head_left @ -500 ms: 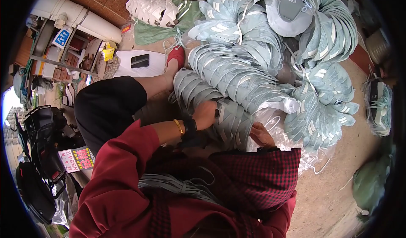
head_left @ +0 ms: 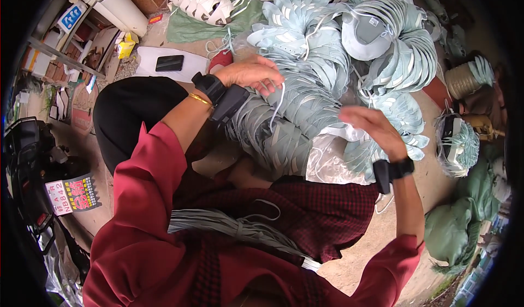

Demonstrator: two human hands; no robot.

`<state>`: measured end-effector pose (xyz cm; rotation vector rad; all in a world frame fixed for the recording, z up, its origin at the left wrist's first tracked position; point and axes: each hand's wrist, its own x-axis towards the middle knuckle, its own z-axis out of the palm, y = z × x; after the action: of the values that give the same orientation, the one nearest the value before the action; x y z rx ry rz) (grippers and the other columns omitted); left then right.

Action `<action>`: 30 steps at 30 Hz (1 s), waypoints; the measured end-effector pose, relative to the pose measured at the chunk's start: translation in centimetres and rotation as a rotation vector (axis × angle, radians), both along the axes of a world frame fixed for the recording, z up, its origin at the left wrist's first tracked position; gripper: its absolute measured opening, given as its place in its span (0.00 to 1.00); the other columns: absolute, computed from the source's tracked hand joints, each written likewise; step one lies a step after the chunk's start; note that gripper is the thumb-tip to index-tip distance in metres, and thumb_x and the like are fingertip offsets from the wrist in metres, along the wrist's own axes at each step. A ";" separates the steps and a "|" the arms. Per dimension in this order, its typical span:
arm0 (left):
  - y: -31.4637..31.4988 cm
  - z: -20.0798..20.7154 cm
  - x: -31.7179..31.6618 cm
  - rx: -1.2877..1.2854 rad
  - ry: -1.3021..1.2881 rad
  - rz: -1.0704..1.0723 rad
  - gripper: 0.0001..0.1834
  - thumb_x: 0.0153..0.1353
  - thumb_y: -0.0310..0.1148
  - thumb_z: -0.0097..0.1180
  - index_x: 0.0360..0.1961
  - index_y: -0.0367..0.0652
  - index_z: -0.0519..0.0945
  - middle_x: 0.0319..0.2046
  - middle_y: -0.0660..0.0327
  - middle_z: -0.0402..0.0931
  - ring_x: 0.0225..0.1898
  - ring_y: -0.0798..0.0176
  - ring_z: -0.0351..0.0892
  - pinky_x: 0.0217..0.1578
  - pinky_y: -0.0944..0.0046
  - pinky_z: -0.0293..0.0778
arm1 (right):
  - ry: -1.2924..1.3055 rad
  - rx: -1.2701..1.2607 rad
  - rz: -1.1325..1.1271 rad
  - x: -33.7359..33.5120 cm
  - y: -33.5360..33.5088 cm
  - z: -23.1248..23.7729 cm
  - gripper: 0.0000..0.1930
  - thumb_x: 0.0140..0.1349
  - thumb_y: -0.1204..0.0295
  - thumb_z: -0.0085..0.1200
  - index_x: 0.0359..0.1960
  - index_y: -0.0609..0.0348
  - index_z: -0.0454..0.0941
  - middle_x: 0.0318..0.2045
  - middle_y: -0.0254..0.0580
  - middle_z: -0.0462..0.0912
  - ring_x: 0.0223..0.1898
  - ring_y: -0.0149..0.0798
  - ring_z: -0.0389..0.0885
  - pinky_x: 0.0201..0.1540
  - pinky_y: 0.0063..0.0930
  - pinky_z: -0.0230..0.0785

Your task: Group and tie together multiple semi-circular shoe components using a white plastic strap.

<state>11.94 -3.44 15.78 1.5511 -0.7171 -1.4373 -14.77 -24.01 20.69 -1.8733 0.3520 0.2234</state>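
Observation:
Rows of pale blue-grey shoe uppers (head_left: 292, 143) lie nested in front of my lap. Above the nearest row, my left hand (head_left: 252, 75) is closed, with a light shoelace (head_left: 281, 104) hanging from its fingertips down onto the uppers. My right hand (head_left: 372, 126) is raised to the right, over a clear plastic bag (head_left: 330, 159) and more uppers. Its fingers are stretched out, slightly blurred, and I see nothing in them. Across my lap lies a bundle of grey-blue laces (head_left: 232, 225), tied round its middle.
Behind stand more fanned stacks of uppers (head_left: 376, 39) and a white bundle (head_left: 199, 1) on a green sheet (head_left: 188, 26). A phone (head_left: 170, 63) lies on a white sheet to the left. Green sacks (head_left: 450, 228) and a wrapped bundle (head_left: 457, 143) sit at the right.
Both hands have come up off the near row of uppers and apart. The left hand moved away from me with a shoelace in it; the right hand moved up and right.

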 end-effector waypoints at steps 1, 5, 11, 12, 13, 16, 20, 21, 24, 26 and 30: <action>0.0 0.3 0.1 -0.003 -0.001 0.010 0.12 0.53 0.37 0.58 0.30 0.38 0.79 0.31 0.62 0.77 0.30 0.71 0.75 0.31 0.70 0.74 | -0.123 -0.008 0.049 2.6 1.2 -0.9 0.23 0.62 0.59 0.50 0.52 0.63 0.71 0.43 0.42 0.79 0.46 0.33 0.75 0.50 0.22 0.63; -0.7 0.8 0.3 -0.064 -0.051 -0.027 0.11 0.55 0.37 0.57 0.30 0.39 0.79 0.29 0.64 0.76 0.30 0.72 0.73 0.29 0.71 0.73 | -0.136 0.099 0.030 10.7 5.7 -4.1 0.19 0.66 0.59 0.43 0.48 0.63 0.71 0.41 0.40 0.78 0.41 0.31 0.76 0.47 0.23 0.66; 1.2 -1.7 2.3 -0.091 -0.006 0.150 0.10 0.55 0.38 0.59 0.30 0.41 0.80 0.24 0.66 0.74 0.26 0.73 0.73 0.28 0.72 0.73 | -0.129 0.519 -0.224 13.3 10.2 -6.7 0.15 0.66 0.60 0.42 0.37 0.60 0.73 0.24 0.29 0.71 0.27 0.26 0.72 0.28 0.18 0.67; 1.3 -2.4 2.3 -0.100 -0.024 0.112 0.16 0.55 0.45 0.58 0.31 0.41 0.80 0.26 0.66 0.75 0.25 0.70 0.73 0.28 0.68 0.74 | -0.106 0.500 -0.278 13.2 10.5 -6.9 0.14 0.66 0.60 0.42 0.35 0.59 0.73 0.24 0.28 0.70 0.27 0.26 0.72 0.27 0.19 0.67; 1.3 -3.1 2.4 -0.105 -0.017 0.119 0.16 0.55 0.45 0.58 0.31 0.41 0.80 0.26 0.66 0.75 0.25 0.70 0.73 0.28 0.68 0.74 | -0.085 0.481 -0.334 13.2 10.7 -7.4 0.14 0.65 0.61 0.43 0.33 0.58 0.73 0.24 0.27 0.70 0.26 0.26 0.73 0.26 0.19 0.67; 1.0 -4.6 1.9 -0.036 -0.095 0.253 0.22 0.54 0.51 0.54 0.29 0.39 0.80 0.25 0.62 0.79 0.23 0.61 0.76 0.27 0.62 0.75 | -0.108 0.305 -0.511 11.5 12.3 -11.5 0.12 0.64 0.63 0.43 0.30 0.57 0.71 0.24 0.31 0.73 0.25 0.29 0.75 0.23 0.24 0.66; 4.4 -14.6 6.5 0.190 -1.034 0.181 0.18 0.49 0.41 0.50 0.25 0.33 0.79 0.31 0.42 0.77 0.33 0.41 0.77 0.36 0.50 0.73 | -0.270 -0.487 -0.333 8.9 17.6 -19.3 0.12 0.62 0.65 0.42 0.29 0.61 0.71 0.24 0.49 0.78 0.22 0.45 0.78 0.23 0.36 0.68; 6.7 -17.3 7.8 0.264 -1.154 0.154 0.16 0.47 0.38 0.50 0.24 0.34 0.80 0.30 0.42 0.77 0.33 0.41 0.78 0.36 0.50 0.74 | -0.168 -0.566 -0.342 9.5 19.3 -19.9 0.13 0.62 0.67 0.41 0.29 0.64 0.72 0.22 0.48 0.78 0.20 0.42 0.79 0.22 0.33 0.70; 6.7 -18.5 6.7 0.312 -1.201 0.257 0.13 0.45 0.35 0.52 0.23 0.34 0.80 0.28 0.42 0.77 0.33 0.42 0.78 0.37 0.50 0.74 | 0.017 -0.418 -0.541 8.6 20.5 -22.4 0.13 0.61 0.69 0.41 0.27 0.67 0.72 0.22 0.49 0.79 0.19 0.42 0.79 0.22 0.33 0.70; 4.1 -17.1 4.1 0.297 -1.208 0.428 0.11 0.44 0.33 0.53 0.21 0.34 0.80 0.27 0.42 0.77 0.33 0.42 0.78 0.39 0.51 0.73 | -0.093 -0.248 -0.793 7.2 18.6 -26.4 0.12 0.59 0.71 0.40 0.26 0.69 0.70 0.21 0.52 0.77 0.20 0.51 0.77 0.24 0.41 0.69; 6.7 -17.3 5.5 0.331 -1.192 0.359 0.11 0.44 0.31 0.52 0.23 0.34 0.80 0.29 0.41 0.77 0.35 0.42 0.77 0.40 0.51 0.73 | -0.059 -0.154 -0.799 10.1 20.6 -25.5 0.09 0.54 0.73 0.45 0.26 0.69 0.71 0.22 0.53 0.75 0.28 0.56 0.75 0.32 0.45 0.68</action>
<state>17.43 3.24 -1.47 2.6308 -0.7886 -0.2440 -4.65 -3.41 -4.86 -1.7381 1.0577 -0.4090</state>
